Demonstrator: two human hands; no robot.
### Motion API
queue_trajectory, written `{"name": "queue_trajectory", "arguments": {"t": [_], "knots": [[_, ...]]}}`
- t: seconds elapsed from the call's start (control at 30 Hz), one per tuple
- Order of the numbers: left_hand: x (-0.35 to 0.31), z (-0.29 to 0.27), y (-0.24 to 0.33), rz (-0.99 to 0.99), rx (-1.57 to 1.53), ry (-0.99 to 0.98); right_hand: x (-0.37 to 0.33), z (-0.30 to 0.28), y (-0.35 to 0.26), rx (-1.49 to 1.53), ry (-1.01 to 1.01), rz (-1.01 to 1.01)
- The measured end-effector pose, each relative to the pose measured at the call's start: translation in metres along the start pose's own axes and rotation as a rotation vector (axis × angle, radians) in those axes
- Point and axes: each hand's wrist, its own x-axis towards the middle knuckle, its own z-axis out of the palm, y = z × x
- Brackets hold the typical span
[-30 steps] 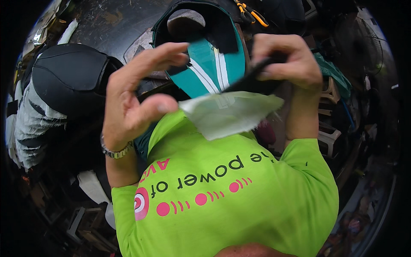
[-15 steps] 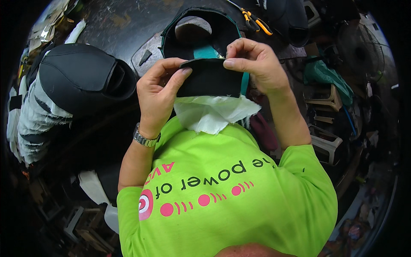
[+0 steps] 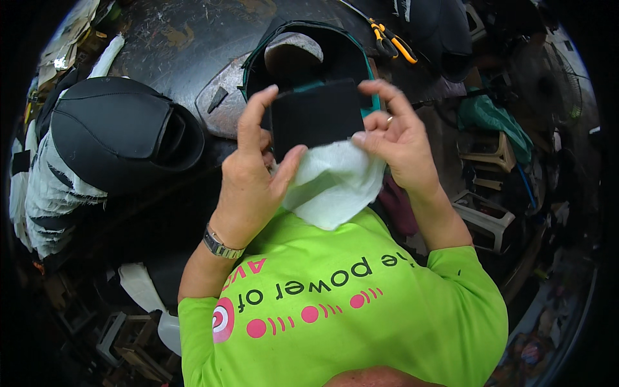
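Both my hands hold a flat black fabric piece (image 3: 316, 116) with a white lining sheet (image 3: 332, 184) hanging below it, in front of my chest. My left hand (image 3: 255, 174) pinches its left edge with thumb and forefinger. My right hand (image 3: 393, 138) grips its right edge. Just behind the piece lies a black cap part with a teal rim (image 3: 351, 48) on the dark worktable (image 3: 167, 35).
A finished black cap (image 3: 119, 132) rests on a stack of pale fabric pieces (image 3: 48, 200) at the left. Orange-handled scissors (image 3: 393, 40) lie at the back. Plastic stools (image 3: 487, 216) and clutter fill the floor on the right; wooden frames (image 3: 132, 338) stand at lower left.
The teal striped panel seen earlier is gone from my hands. My hands have come together and now hold the black piece flat and higher, with the white lining folded under it.
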Motion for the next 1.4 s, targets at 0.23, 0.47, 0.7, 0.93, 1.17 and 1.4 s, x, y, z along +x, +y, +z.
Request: {"name": "queue_trajectory", "arguments": {"t": [0.23, 0.47, 0.7, 0.93, 1.17, 1.4], "knots": [[0.024, -0.002, -0.002, 0.032, 0.198, -0.265, 0.02, 0.013, 0.004, -0.864, 0.054, -0.395], [0.025, -0.001, -0.001, 0.159, 0.253, -0.183, 0.03, 0.015, 0.001, -1.096, 0.07, -0.571], [0.041, 0.017, -0.025, 0.093, 0.227, -0.124, 0.063, 0.004, 0.015, -1.157, 0.077, -0.596], [0.043, 0.017, -0.028, 0.048, 0.229, -0.139, 0.064, -0.006, 0.01, -1.056, 0.067, -0.519], [0.04, 0.022, -0.028, 0.039, 0.297, -0.142, 0.065, -0.005, 0.013, -1.165, 0.078, -0.46], [0.038, 0.026, -0.035, 0.102, 0.356, -0.098, 0.064, -0.004, 0.02, -1.23, 0.095, -0.486]]}}
